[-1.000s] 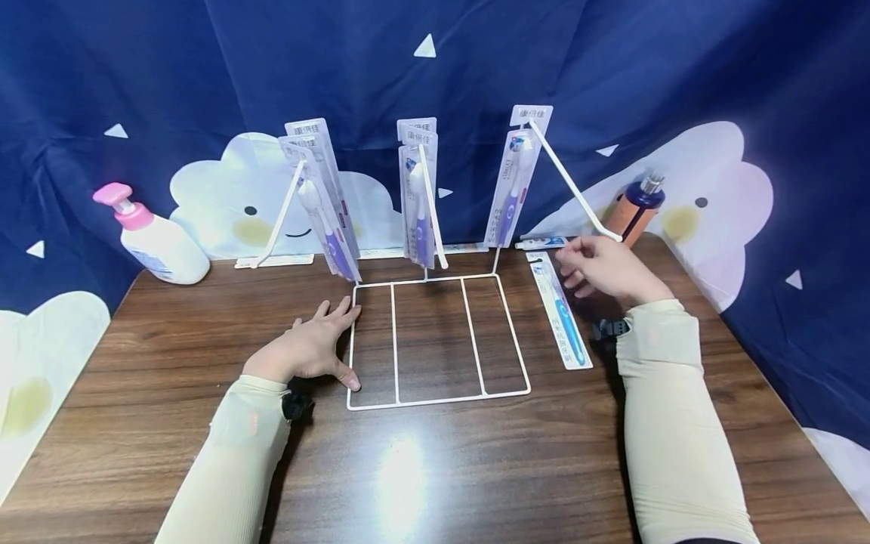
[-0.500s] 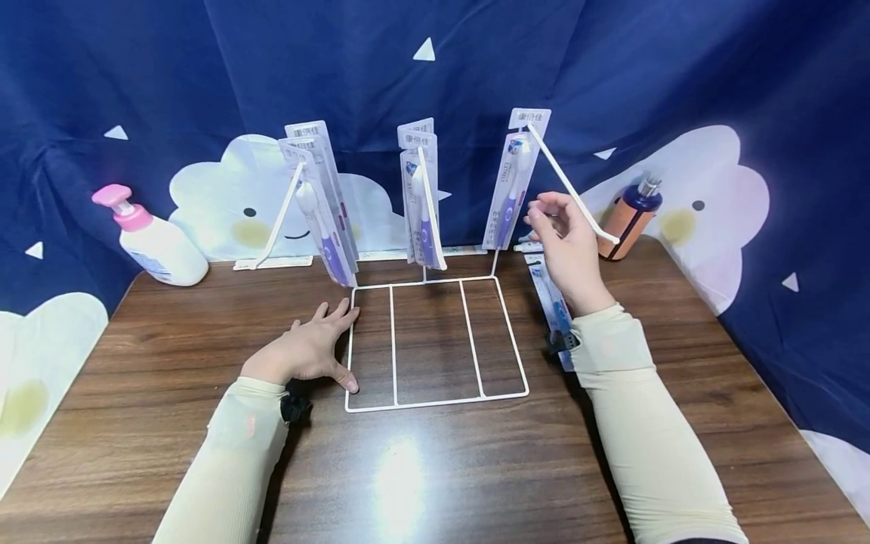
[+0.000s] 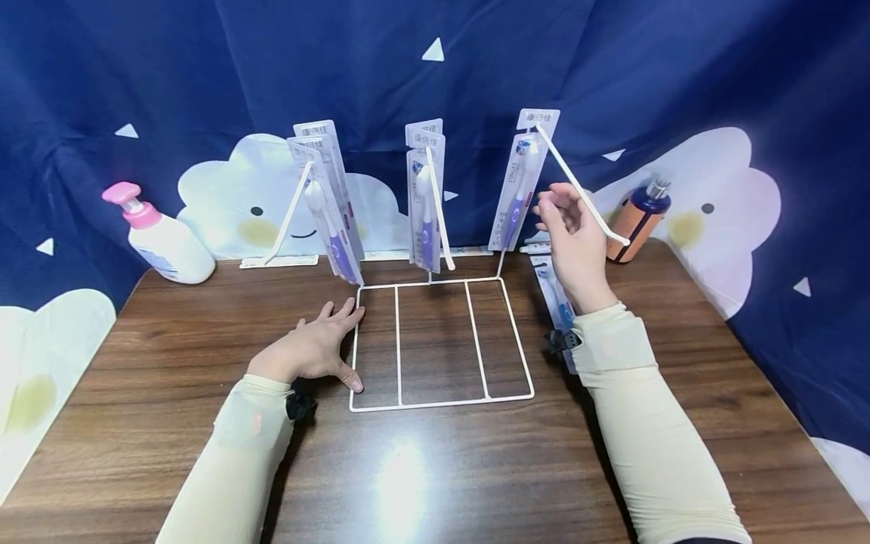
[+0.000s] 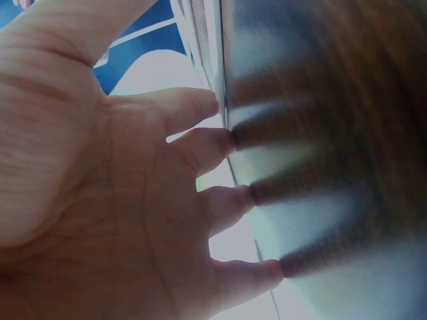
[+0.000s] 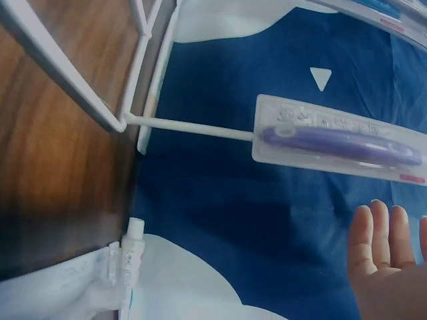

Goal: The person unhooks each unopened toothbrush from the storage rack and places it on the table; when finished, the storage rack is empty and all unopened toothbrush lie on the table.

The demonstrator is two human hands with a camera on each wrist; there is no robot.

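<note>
We are resting our left hand (image 3: pixel 309 349) flat on the desk (image 3: pixel 170 363), fingers spread and touching the left edge of the white wire rack (image 3: pixel 442 400). We are holding our right hand (image 3: pixel 574 238) raised with fingers loosely extended, gripping nothing, just beside the rack's right hook (image 3: pixel 578 187), where a packaged purple toothbrush (image 3: pixel 518 189) is hanging. A blue packaged toothbrush (image 3: pixel 553 291) is lying on the desk beneath it.
</note>
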